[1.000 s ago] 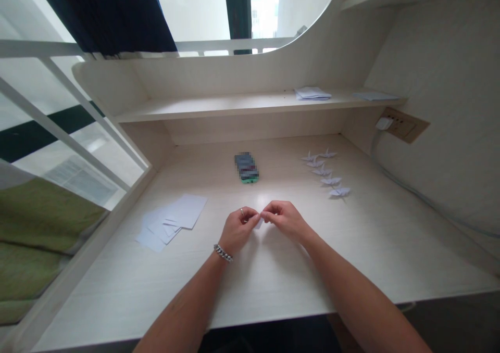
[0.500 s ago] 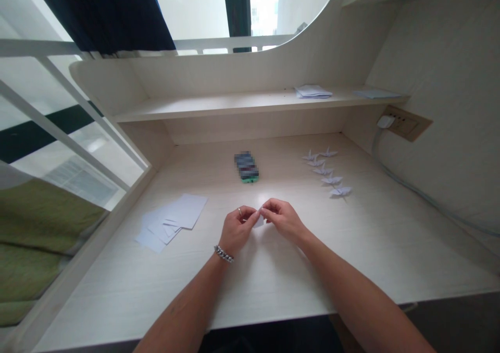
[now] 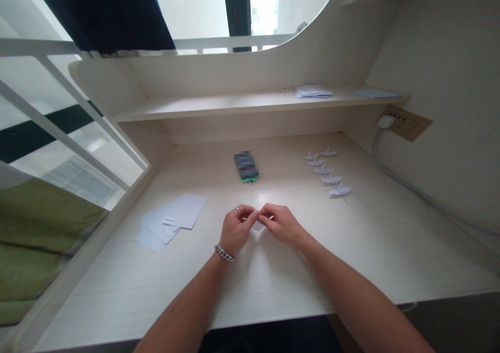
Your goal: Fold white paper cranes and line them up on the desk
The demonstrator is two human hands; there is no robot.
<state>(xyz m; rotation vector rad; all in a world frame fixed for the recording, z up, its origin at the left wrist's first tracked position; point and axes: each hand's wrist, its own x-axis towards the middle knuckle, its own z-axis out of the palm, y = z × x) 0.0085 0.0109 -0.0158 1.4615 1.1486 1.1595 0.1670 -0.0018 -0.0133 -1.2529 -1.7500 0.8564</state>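
Between my hands is a small piece of folded white paper (image 3: 257, 227), mostly covered by the fingers. My left hand (image 3: 237, 229), with a ring and a chain bracelet, pinches it from the left. From the other side my right hand (image 3: 282, 224) pinches it too, and the two thumbs nearly meet. How the paper is folded cannot be made out. Several folded paper cranes (image 3: 332, 180) stand in a loose row to the right of my hands. On the left lies a fanned-out pile of white paper sheets (image 3: 187, 211).
Beyond my hands a blurred-out phone-like object with a green edge (image 3: 249, 178) lies on the desk (image 3: 273, 285). Folded papers (image 3: 312, 91) rest on the shelf (image 3: 219, 107). A plugged-in cable (image 3: 425, 199) runs down the right wall.
My right hand has shifted slightly left and its fingertips have come closer to the left ones. Less of the folded paper shows between them.
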